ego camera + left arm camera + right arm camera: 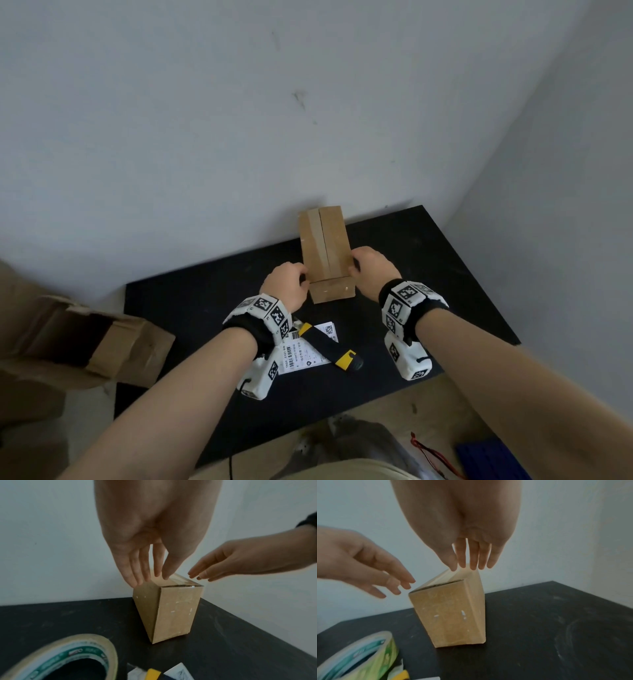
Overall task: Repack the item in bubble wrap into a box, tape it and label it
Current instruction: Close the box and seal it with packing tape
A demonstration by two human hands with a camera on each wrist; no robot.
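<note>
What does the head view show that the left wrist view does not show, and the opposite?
Only the head view shows the tape strip along the top of the box, the whole shipping label under the yellow and black cutter, and a torn carton beside the table. Only the left wrist view shows the tape roll. Both show the box, the left hand and the right hand with straight fingers at its top edges.

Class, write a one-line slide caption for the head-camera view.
Both hands, left and right, flank a taped cardboard box on a black table.
</note>
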